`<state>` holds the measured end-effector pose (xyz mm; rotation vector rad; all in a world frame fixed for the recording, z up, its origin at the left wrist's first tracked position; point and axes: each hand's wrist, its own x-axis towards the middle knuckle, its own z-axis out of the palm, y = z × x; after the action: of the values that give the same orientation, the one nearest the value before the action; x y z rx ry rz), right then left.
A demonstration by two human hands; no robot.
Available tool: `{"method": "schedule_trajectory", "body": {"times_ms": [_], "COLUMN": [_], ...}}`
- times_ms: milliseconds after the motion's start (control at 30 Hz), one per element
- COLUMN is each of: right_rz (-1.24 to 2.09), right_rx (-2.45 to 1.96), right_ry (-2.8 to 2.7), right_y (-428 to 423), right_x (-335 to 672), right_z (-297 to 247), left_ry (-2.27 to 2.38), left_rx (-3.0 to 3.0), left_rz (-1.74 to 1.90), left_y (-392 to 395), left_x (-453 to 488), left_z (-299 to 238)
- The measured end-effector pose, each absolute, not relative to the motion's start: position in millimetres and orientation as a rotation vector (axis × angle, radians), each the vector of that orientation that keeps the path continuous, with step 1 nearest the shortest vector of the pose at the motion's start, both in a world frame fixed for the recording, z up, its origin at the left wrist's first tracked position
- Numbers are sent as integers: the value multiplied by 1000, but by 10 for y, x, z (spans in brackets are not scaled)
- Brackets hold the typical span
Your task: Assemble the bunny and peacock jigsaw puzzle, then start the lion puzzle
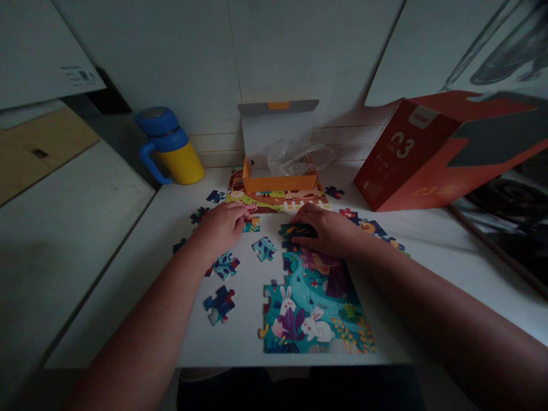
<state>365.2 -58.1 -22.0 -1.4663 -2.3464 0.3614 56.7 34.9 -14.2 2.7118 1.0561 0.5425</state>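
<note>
My right hand [323,229] is curled at the top of a partly joined jigsaw puzzle [308,302], with white rabbits on teal. Between its thumb and fingers lies a dark puzzle piece [298,230]. My left hand [225,225] is closed, its fingers pressed together over a teal-and-orange puzzle piece [252,224] that shows partly beyond them. A loose leafy piece [265,249] lies between the hands. Below my left hand are another leafy piece [226,265] and a dark blue-and-red piece [220,304].
An open orange box [280,182] with clear plastic [295,158] stands at the back on a printed farm picture [274,201]. A blue-and-yellow flask [173,148] is back left, a large red box [406,154] right. More pieces [372,227] lie beyond my right forearm.
</note>
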Motion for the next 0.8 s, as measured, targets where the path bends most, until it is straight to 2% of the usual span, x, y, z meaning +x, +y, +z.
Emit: {"method": "schedule_trajectory", "body": {"times_ms": [800], "right_rz": [359], "right_rx": [-1592], "right_ry": [-2285], "right_y": [-580], "right_x": [3615], "right_z": [-255], "left_ry": [1079], "left_rx": [2732], "left_rz": [507], "left_y": [339], "left_x": [590], "left_z": [-139]}}
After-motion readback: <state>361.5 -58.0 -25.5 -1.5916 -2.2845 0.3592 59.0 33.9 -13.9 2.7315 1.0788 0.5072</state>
